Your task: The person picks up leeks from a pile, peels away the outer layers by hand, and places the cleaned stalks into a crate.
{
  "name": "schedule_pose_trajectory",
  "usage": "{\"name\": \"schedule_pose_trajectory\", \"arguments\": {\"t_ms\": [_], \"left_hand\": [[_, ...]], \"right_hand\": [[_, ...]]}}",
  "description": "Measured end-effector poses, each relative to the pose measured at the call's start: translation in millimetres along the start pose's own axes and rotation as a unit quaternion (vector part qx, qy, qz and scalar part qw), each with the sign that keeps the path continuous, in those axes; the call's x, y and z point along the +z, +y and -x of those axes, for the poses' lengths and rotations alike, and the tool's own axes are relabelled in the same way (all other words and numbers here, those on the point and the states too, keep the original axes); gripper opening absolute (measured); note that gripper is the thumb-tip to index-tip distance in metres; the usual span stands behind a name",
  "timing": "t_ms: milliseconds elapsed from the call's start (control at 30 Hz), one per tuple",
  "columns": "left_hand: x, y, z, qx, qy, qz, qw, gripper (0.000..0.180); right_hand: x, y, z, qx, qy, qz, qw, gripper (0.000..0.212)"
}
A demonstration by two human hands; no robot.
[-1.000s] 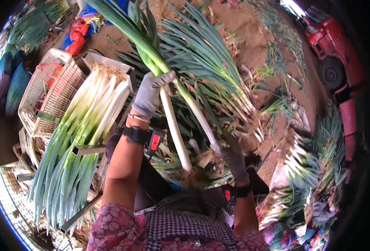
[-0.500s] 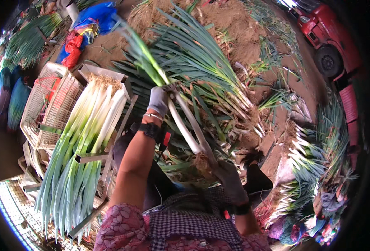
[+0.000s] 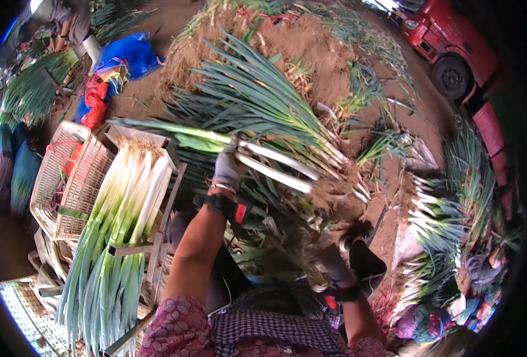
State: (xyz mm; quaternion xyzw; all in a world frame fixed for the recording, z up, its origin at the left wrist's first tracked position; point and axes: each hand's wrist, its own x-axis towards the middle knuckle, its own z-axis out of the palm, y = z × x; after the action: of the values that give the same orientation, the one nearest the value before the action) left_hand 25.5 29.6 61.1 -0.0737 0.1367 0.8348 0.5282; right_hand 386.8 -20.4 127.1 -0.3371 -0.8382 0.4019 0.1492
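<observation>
Head view: grey-gloved left hand (image 3: 229,167) pinches two long green-and-white leeks (image 3: 270,171) mid-stem, likely for balance, but I can't tell the blurry grey-gloved right hand's (image 3: 337,266) grip.

We get fair light mid-frame, dimmer toward the sides. Blown-out white at the left rim and up top by the truck (image 3: 481,41); glare on the mesh (image 3: 22,306) lower left, blue fringing along it. Leek pile (image 3: 123,205) at left is bright, stalks nearly washed out. Shadow under the held leeks (image 3: 275,173); their stalks read fairly sharp, roots (image 3: 330,193) blurred. Right hand (image 3: 337,268) we mark motion-smeared. Fisheye bends edges, corners black.
</observation>
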Motion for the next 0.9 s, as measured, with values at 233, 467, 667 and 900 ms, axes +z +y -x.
{"name": "schedule_pose_trajectory", "arguments": {"t_ms": [233, 467, 667, 900], "left_hand": [[33.9, -83.0, 84.1, -0.09, -0.149, -0.293, 0.94, 0.03], [68.4, -64.4, 156.7, 0.349, -0.144, -0.809, 0.451, 0.097], [137.2, -64.2, 135.4, 0.545, -0.23, -0.666, 0.455, 0.059], [239.2, 142.7, 254.6, 0.625, -0.074, -0.776, 0.038, 0.025]], "right_hand": [[26.0, -13.9, -117.3, -0.084, 0.213, -0.073, 0.971, 0.044], [-43.4, -122.4, -105.6, -0.193, 0.251, -0.503, 0.804, 0.016], [-98.6, -191.8, -58.0, -0.276, 0.188, -0.6, 0.727, 0.04], [-84.0, -219.9, -103.9, -0.406, 0.051, -0.58, 0.704, 0.069]]}}
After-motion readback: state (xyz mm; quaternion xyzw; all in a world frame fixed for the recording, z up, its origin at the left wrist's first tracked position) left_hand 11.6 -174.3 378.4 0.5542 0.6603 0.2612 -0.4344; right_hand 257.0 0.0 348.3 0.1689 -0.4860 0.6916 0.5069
